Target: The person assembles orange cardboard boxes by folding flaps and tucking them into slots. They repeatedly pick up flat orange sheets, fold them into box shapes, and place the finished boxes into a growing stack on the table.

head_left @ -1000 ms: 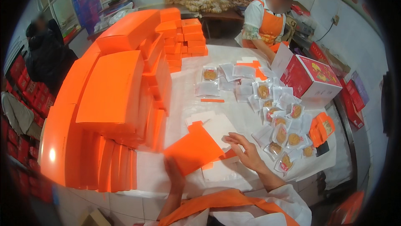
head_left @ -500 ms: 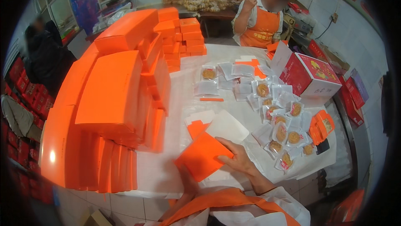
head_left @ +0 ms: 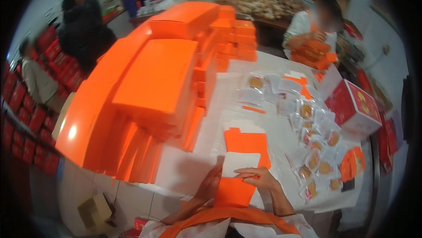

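Note:
Close in front of my body I hold an orange cardboard box blank [head_left: 235,192], its white inner flap [head_left: 241,164] showing at the far end. My left hand [head_left: 209,183] is closed along the blank's left edge, with its fingers partly hidden. From the right, my right hand [head_left: 260,178] grips the other edge, fingertips lying across the white flap. Just beyond, another flat orange blank [head_left: 248,142] lies on the white-covered table [head_left: 178,163]. Several round pastries in clear and white packets [head_left: 325,167] lie to the right of my hands.
Tall stacks of orange boxes [head_left: 154,75] fill the table's left side. A red-and-white carton [head_left: 351,106] stands far right. Across the table sits a person in an orange apron [head_left: 310,53]. More people stand far left near red boxes [head_left: 44,123]. An open cardboard box [head_left: 94,211] is on the floor.
The blank has turned from a plain orange face to showing its white flap, both hands now at its sides. My view has swung left. The person opposite has lowered a raised hand.

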`<state>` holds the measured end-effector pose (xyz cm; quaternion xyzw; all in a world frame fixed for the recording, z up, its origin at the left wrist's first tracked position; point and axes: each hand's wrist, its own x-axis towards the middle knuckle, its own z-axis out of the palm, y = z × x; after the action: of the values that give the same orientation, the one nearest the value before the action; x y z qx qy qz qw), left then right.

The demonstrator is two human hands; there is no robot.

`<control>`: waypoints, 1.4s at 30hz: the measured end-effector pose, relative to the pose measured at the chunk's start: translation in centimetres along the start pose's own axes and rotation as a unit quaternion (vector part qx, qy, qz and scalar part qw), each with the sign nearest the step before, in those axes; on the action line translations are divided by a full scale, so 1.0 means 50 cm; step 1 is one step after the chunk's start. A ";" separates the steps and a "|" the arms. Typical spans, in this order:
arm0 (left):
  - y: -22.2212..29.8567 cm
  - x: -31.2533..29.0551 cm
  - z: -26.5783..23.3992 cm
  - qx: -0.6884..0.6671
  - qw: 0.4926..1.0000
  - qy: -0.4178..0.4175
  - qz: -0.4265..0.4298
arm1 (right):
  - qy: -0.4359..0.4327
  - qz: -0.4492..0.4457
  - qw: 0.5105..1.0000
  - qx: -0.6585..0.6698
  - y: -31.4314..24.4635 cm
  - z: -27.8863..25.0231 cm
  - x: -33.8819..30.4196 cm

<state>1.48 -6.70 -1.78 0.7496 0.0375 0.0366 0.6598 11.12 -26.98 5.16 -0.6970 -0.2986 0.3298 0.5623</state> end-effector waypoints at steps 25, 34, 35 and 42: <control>0.044 0.067 -0.062 0.095 0.974 -0.137 0.151 | 0.389 -0.208 0.896 0.039 0.090 0.128 0.012; 0.060 0.022 0.013 -0.206 0.968 0.107 0.097 | 0.351 -0.135 0.884 0.277 0.052 0.130 0.019; 0.069 0.020 0.012 -0.167 0.970 0.116 0.134 | 0.358 -0.131 0.876 0.294 0.042 0.133 0.023; 0.091 0.034 -0.012 0.003 0.982 0.083 0.171 | 0.318 -0.117 0.937 0.087 0.044 0.113 0.032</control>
<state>3.16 -6.50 2.80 0.7411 -0.0364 0.2112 0.6363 7.66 -22.83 1.96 -0.6738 -0.1537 0.0478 0.7212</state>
